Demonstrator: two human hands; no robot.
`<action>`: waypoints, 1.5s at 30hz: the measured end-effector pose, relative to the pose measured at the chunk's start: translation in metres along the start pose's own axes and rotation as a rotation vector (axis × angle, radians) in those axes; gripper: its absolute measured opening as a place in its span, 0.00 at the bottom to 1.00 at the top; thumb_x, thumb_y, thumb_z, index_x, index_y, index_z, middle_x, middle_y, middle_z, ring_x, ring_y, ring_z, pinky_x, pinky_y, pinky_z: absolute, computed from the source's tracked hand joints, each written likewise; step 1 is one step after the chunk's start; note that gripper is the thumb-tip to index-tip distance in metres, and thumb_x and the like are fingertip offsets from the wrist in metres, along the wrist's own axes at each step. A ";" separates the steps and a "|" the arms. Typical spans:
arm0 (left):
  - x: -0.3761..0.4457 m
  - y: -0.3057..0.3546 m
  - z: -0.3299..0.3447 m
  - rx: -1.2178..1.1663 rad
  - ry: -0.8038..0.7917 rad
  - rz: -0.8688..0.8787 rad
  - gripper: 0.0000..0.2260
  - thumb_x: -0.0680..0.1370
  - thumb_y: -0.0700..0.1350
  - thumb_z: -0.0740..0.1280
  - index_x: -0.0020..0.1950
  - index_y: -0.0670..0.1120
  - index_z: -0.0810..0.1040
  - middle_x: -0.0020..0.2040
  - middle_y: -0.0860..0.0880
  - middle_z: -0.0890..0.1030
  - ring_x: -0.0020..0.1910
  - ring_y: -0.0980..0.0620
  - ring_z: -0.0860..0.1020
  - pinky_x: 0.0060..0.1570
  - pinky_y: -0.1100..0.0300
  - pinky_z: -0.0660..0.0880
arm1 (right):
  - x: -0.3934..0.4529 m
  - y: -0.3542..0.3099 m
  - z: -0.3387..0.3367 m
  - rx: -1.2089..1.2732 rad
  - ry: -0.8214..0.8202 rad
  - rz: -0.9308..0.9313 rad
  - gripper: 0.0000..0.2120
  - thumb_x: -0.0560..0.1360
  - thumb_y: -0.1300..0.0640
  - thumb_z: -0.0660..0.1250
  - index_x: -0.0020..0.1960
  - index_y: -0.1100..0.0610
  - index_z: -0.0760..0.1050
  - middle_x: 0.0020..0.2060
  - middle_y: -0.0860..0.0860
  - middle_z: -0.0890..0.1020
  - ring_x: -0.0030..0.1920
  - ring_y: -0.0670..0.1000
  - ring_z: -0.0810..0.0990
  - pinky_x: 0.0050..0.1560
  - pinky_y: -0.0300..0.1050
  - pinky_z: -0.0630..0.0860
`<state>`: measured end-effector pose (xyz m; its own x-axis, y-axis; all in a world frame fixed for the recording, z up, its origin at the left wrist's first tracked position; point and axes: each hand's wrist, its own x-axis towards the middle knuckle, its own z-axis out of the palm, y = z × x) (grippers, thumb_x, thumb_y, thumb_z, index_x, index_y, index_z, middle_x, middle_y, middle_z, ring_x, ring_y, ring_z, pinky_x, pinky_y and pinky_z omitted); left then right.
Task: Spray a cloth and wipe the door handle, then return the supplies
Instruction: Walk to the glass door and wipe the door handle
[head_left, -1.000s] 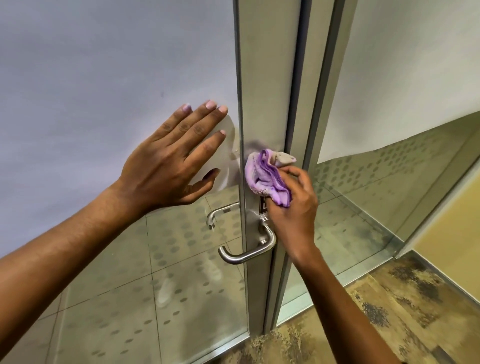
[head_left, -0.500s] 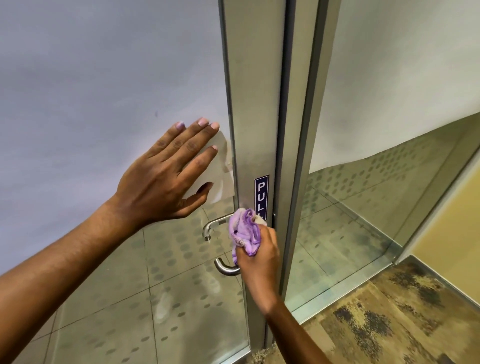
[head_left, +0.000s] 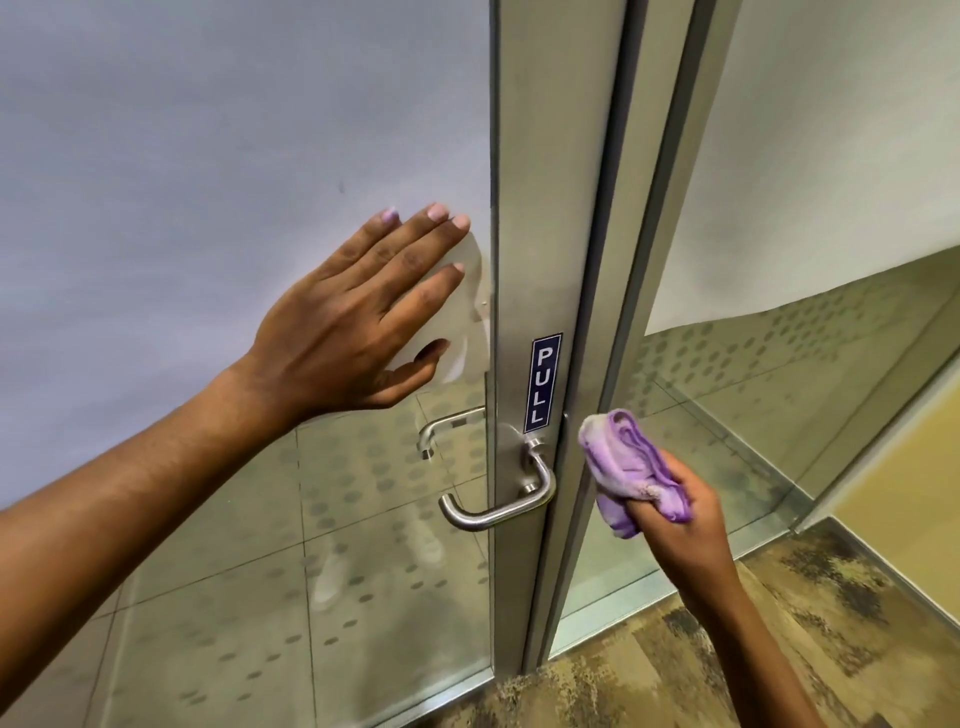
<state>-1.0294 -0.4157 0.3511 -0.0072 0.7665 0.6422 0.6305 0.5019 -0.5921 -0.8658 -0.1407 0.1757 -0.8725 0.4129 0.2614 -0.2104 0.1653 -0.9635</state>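
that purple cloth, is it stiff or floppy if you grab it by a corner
Probably floppy: the purple cloth sits bunched in soft folds inside the right hand, holding no shape of its own. It likely weighs little, since a loose grip carries it. Whether it is damp cannot be told.

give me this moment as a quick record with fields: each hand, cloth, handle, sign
left hand: flat on the frosted glass door, fingers spread
right hand: grip closed on the purple cloth
cloth position: right of the door handle, not touching it
handle: metal lever, uncovered
sign: blue, reads PULL, above the handle
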 end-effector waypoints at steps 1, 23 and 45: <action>0.000 0.000 0.000 0.000 -0.001 -0.001 0.24 0.81 0.52 0.64 0.70 0.37 0.72 0.77 0.36 0.68 0.78 0.38 0.65 0.76 0.41 0.66 | 0.001 0.005 0.001 -0.062 -0.066 -0.024 0.18 0.72 0.66 0.69 0.57 0.49 0.80 0.40 0.50 0.84 0.37 0.47 0.81 0.36 0.42 0.79; -0.002 0.001 0.001 0.033 -0.024 -0.002 0.24 0.81 0.52 0.63 0.69 0.36 0.73 0.77 0.35 0.68 0.78 0.37 0.65 0.76 0.40 0.65 | -0.035 -0.003 0.107 -0.626 -0.430 -0.289 0.28 0.68 0.51 0.69 0.67 0.57 0.72 0.64 0.51 0.79 0.57 0.50 0.76 0.60 0.43 0.75; 0.000 0.017 -0.003 -0.130 -0.099 -0.135 0.29 0.77 0.56 0.65 0.70 0.37 0.71 0.79 0.37 0.64 0.81 0.39 0.60 0.79 0.38 0.57 | -0.085 -0.039 0.001 0.266 -0.104 0.267 0.25 0.76 0.69 0.65 0.50 0.36 0.80 0.49 0.55 0.86 0.49 0.62 0.84 0.49 0.63 0.82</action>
<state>-1.0165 -0.4088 0.3427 -0.1701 0.7346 0.6568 0.7136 0.5515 -0.4320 -0.7838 -0.1827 0.1913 -0.9491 0.3150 0.0052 -0.0649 -0.1794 -0.9816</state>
